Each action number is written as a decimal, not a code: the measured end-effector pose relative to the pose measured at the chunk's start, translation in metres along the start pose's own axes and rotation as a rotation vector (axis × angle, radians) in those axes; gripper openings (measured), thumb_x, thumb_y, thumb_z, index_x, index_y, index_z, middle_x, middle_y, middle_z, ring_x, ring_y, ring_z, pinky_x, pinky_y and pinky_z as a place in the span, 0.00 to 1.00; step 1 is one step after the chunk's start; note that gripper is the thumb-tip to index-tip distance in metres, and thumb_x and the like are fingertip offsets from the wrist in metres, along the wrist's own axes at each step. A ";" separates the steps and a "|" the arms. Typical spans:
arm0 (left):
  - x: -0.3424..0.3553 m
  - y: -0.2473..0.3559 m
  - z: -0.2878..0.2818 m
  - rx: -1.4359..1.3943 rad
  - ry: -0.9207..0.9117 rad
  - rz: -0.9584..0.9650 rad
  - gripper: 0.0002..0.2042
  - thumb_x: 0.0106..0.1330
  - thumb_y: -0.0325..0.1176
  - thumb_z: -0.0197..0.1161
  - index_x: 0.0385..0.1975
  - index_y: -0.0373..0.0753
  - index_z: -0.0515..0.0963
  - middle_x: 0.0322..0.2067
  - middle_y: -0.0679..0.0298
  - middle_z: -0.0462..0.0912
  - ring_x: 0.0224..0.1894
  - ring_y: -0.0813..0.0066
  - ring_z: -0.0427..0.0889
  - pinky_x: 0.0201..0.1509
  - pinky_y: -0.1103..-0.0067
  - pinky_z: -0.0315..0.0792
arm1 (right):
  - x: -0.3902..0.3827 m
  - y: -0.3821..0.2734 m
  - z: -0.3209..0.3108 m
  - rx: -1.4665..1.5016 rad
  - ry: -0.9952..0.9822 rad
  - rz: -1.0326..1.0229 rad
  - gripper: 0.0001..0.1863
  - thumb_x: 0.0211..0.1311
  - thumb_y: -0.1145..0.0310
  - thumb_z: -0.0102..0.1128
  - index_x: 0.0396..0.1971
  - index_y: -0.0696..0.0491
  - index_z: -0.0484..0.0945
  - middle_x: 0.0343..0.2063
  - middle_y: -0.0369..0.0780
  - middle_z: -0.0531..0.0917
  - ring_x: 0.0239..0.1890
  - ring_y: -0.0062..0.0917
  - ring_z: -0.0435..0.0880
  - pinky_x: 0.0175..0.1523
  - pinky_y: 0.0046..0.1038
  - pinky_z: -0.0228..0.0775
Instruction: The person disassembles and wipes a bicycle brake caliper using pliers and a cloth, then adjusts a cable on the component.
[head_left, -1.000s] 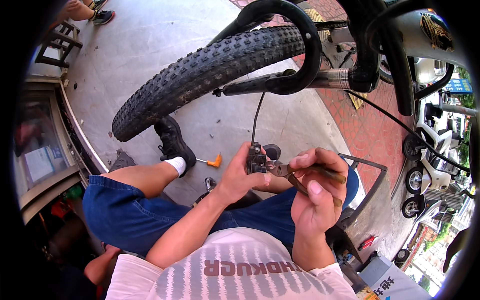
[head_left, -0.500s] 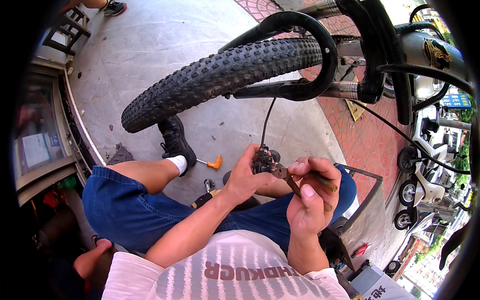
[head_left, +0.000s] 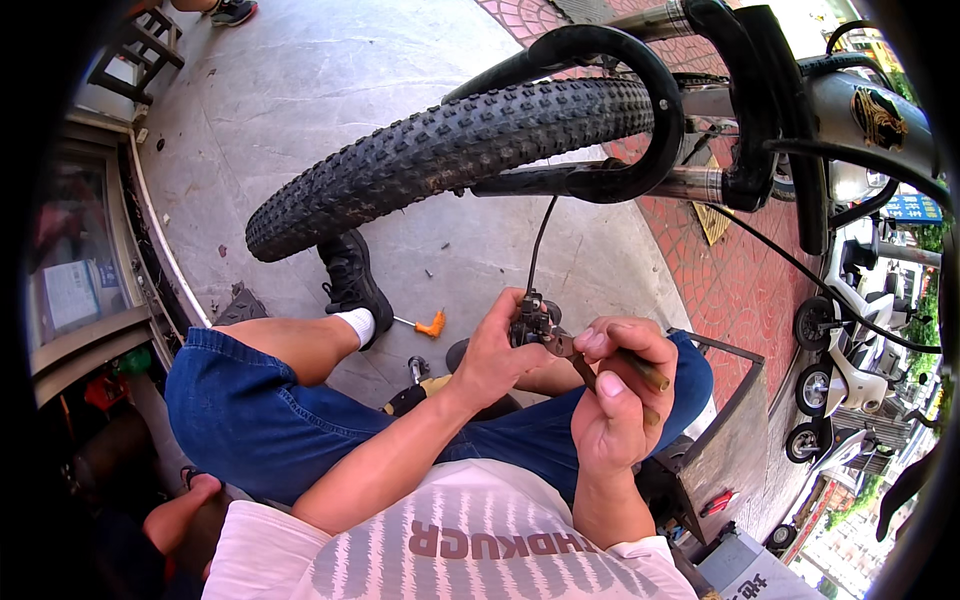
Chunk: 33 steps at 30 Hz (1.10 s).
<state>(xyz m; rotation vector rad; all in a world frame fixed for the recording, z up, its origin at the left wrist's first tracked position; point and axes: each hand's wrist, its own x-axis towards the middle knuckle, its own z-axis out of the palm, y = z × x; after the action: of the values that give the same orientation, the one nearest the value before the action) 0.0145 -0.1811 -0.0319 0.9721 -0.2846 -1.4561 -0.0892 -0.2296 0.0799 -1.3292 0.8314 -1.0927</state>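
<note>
My left hand [head_left: 484, 358] is closed around a small black brake caliper [head_left: 533, 318], which hangs on a thin black cable [head_left: 538, 240] from the bicycle fork. My right hand [head_left: 622, 405] grips a pair of pliers [head_left: 645, 370] with brownish handles. The plier jaws reach the caliper's right side, close to my left fingertips; exactly what they bite on is too small to tell. Above my hands are the bicycle's knobbly front tyre [head_left: 440, 140] and its black fork [head_left: 668, 130].
An orange-handled screwdriver [head_left: 432, 324] lies on the grey floor beside my black shoe [head_left: 352, 285]. A metal-edged box [head_left: 715, 440] stands at my right, with red-handled pliers [head_left: 718, 502] nearby. Scooters [head_left: 850, 370] are parked at far right. Another person's foot [head_left: 232, 12] shows at top left.
The plier handles have come closer together as my right fingers and thumb squeezed in. My left hand still holds the caliper in nearly the same place.
</note>
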 end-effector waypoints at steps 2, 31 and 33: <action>0.001 -0.001 -0.001 -0.002 -0.008 -0.007 0.23 0.58 0.27 0.71 0.52 0.37 0.70 0.40 0.67 0.78 0.40 0.85 0.77 0.43 0.84 0.74 | 0.001 0.002 -0.002 -0.012 -0.022 -0.027 0.21 0.61 0.70 0.58 0.52 0.62 0.75 0.40 0.46 0.79 0.45 0.34 0.79 0.58 0.36 0.73; 0.002 -0.009 -0.004 0.201 -0.002 0.088 0.26 0.55 0.31 0.71 0.52 0.35 0.70 0.38 0.67 0.75 0.42 0.80 0.73 0.50 0.80 0.71 | 0.038 0.022 0.011 0.134 -0.053 -0.090 0.19 0.84 0.58 0.49 0.35 0.57 0.70 0.29 0.39 0.72 0.29 0.21 0.69 0.34 0.24 0.66; 0.003 -0.011 -0.005 0.195 -0.010 0.092 0.25 0.55 0.31 0.71 0.52 0.34 0.70 0.39 0.67 0.75 0.42 0.80 0.72 0.50 0.80 0.71 | 0.044 0.021 0.008 0.163 -0.103 -0.065 0.19 0.84 0.57 0.49 0.34 0.57 0.70 0.28 0.39 0.72 0.28 0.20 0.68 0.34 0.24 0.65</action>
<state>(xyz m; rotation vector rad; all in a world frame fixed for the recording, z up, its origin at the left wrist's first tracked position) 0.0109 -0.1798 -0.0432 1.0941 -0.4790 -1.3673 -0.0650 -0.2704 0.0649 -1.2711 0.6139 -1.1094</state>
